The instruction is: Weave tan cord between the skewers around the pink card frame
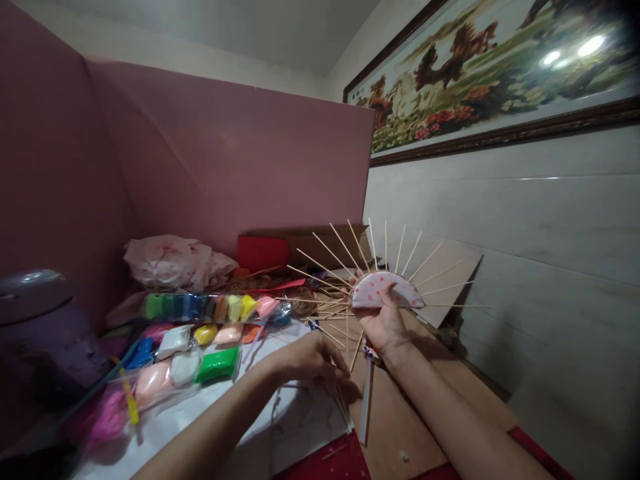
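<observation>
My right hand (384,325) is raised over the table's middle and grips a half-round pink dotted disc (385,291). Several thin wooden skewers (419,257) fan out from the disc like rays. My left hand (310,359) rests low on the white sheet (295,427), fingers curled on a small bundle of loose skewers (341,400) lying there. The two hands are a short way apart.
Packets of coloured modelling clay (210,308) lie at the left, by a pink crumpled bag (175,261). A red box (263,253) and cardboard (440,280) stand at the back. Pink boards wall the left and rear; a framed picture (495,73) hangs at right.
</observation>
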The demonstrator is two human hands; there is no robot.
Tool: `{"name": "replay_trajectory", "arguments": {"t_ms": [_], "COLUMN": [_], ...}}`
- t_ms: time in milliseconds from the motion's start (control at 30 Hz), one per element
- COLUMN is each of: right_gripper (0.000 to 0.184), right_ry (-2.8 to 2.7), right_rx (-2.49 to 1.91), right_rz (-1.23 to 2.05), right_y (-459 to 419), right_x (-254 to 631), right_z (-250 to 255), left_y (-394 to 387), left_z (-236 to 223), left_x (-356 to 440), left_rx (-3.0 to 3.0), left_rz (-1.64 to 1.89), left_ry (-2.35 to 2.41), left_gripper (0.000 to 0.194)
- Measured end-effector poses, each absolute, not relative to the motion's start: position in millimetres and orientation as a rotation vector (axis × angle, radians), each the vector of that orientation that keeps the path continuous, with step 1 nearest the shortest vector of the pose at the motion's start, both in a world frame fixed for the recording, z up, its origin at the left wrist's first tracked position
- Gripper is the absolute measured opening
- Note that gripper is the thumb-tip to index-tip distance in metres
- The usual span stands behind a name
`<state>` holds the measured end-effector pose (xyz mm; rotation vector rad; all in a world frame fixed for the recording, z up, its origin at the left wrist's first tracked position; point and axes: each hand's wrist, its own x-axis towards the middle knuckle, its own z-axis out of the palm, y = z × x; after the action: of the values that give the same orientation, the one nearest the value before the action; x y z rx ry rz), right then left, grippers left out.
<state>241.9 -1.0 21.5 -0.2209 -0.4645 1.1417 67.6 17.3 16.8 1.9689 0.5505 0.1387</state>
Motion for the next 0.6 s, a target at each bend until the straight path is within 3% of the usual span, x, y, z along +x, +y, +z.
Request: {"name": "replay_trajectory", "arguments": {"t_ms": [300,467,600], "right_gripper": [0.043,0.04,0.042], "right_ry": [-0.517,-0.569,-0.533], "right_rx": [-0.229,-0.222,-0.226], "right_rz": [1.152,1.175,1.249], "right_y": [-2.0,-6.9,-10.6], "right_x": [236.1,226.6,216.2], "right_z": [21.0,23.2,23.3], "left_y": [-0.2,3.6,-5.5], "left_z": [12.9,19.6,17.7], "left_x": [85.7,92.1,98.8], "left_rx": [2.147,1.648,1.187], "left_rz": [0.401,0.912,1.026], "left_ry": [0.617,0.754,0.586], "left_gripper": [0.015,0.027,0.032]}}
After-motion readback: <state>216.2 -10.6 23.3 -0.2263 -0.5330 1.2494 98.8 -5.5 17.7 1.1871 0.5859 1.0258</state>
